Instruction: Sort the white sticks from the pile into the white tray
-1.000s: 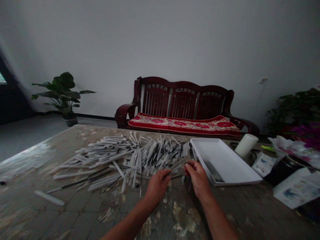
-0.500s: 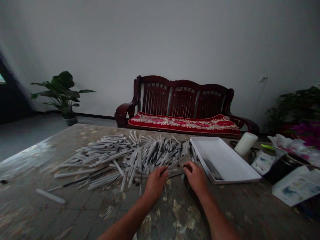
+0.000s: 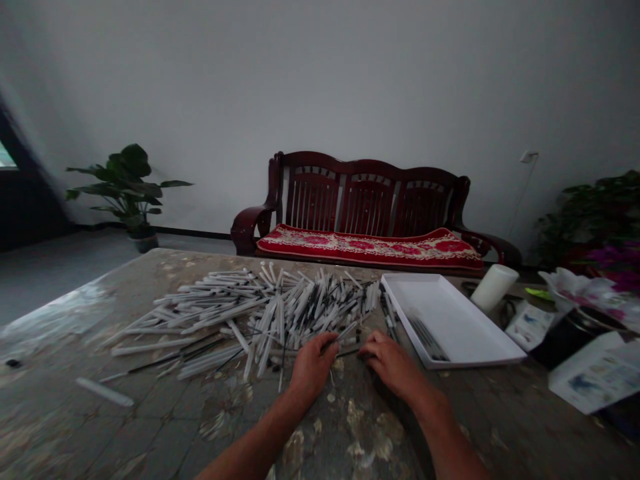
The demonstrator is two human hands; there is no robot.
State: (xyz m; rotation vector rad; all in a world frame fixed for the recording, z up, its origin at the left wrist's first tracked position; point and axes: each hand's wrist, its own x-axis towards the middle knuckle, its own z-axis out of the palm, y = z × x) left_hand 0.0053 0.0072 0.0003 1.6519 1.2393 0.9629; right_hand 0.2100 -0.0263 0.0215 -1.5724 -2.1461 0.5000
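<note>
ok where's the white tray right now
In the head view, the white tray lies on the table to the right of the pile of slim sticks, just beyond the right hand.

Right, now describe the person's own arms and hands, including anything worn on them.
The left hand and right hand are bare, with no gloves. The left forearm and right forearm are uncovered as far as the picture shows, with no sleeve in view. No watch or bracelet shows on either wrist. The picture is too dim to rule out a ring.
</note>
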